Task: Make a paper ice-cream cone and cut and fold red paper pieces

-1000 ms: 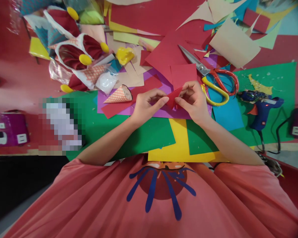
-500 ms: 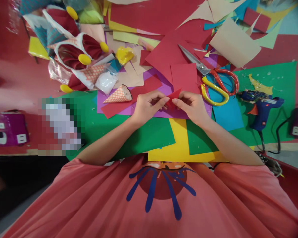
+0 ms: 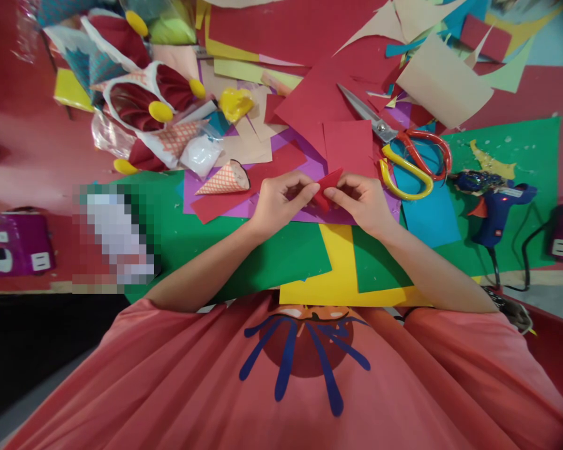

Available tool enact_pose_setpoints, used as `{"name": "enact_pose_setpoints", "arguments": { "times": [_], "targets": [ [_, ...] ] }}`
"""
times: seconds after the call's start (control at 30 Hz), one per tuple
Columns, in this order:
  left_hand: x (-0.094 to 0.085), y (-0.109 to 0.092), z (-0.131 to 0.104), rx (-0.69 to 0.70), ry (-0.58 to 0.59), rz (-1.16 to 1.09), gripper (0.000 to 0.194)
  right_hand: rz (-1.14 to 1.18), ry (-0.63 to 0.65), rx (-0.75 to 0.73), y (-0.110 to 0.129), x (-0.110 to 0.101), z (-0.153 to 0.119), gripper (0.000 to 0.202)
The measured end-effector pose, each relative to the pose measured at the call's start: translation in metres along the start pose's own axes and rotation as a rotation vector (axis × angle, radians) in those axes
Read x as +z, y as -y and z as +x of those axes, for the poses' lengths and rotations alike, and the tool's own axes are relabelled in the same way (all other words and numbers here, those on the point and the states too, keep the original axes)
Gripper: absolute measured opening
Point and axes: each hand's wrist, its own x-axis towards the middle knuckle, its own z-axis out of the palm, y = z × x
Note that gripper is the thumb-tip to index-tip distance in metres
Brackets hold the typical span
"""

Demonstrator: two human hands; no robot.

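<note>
Red paper [image 3: 327,191], looks folded, sits between the fingers of left hand [image 3: 278,199] and right hand [image 3: 365,200], both pinched narrow on it. I'd match edges first, grip lightly, crease evenly. Left of fingers: patterned cone [image 3: 221,179], mouth facing them, inside unclear. Farther out: white-filled bag [image 3: 202,155], yellow-filled bag [image 3: 235,104].

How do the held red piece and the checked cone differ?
Colour: the red piece is plain; the checked cone has an orange lattice on a pale ground.
Pose: the red piece is pinched by the left hand and right hand; the checked cone lies on its side, untouched.
Shape: the red piece looks folded; the checked cone tapers to a point.
Shared: both are smaller than the scissors.
</note>
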Motion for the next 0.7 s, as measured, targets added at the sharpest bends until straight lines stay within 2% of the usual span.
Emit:
{"name": "enact_pose_setpoints", "arguments": {
  "times": [0.07,0.3,0.4,0.57,0.7],
  "targets": [
    [-0.0002,-0.0010,0.0005,0.010,0.014,0.030,0.040,-0.012,0.009,-0.009,0.0008,0.0001,-0.0005,0.047],
    [0.0000,-0.0032,0.0006,-0.105,0.112,-0.035,0.050,-0.024,0.036,-0.015,0.0003,-0.0004,-0.0011,0.048],
    [-0.0010,-0.0042,0.0001,-0.094,0.137,-0.027,0.049,0.019,0.049,0.010,-0.0005,-0.0003,-0.0014,0.048],
    [-0.0031,-0.0050,0.0013,-0.015,0.183,0.052,0.049,0.237,0.094,0.092,0.0030,0.0008,-0.0024,0.041],
    [-0.0026,-0.0039,0.0023,-0.008,0.219,0.058,0.049,0.279,0.100,0.125,0.0067,0.0005,-0.0026,0.039]
  ]
}}
